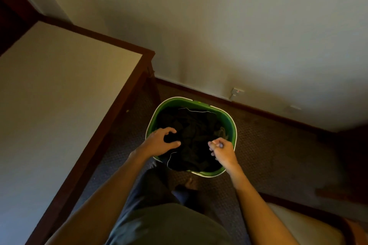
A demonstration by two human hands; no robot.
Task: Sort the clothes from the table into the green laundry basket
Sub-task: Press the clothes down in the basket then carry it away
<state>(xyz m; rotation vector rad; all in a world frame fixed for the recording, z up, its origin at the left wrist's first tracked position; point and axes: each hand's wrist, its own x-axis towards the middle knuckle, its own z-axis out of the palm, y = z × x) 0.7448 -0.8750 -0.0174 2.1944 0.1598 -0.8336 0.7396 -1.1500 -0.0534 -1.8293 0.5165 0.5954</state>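
Clothes [191, 133] dark, soft, light, in green basket [227, 119] | left hand [159, 142] curled, gripping a fold | right hand [221, 150] pinched, contents unclear | I'd grab bunched fabric.

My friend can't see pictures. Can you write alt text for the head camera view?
Two hands reach into a green laundry basket of dark clothes on carpet; the left hand grips cloth, the right hand is curled.
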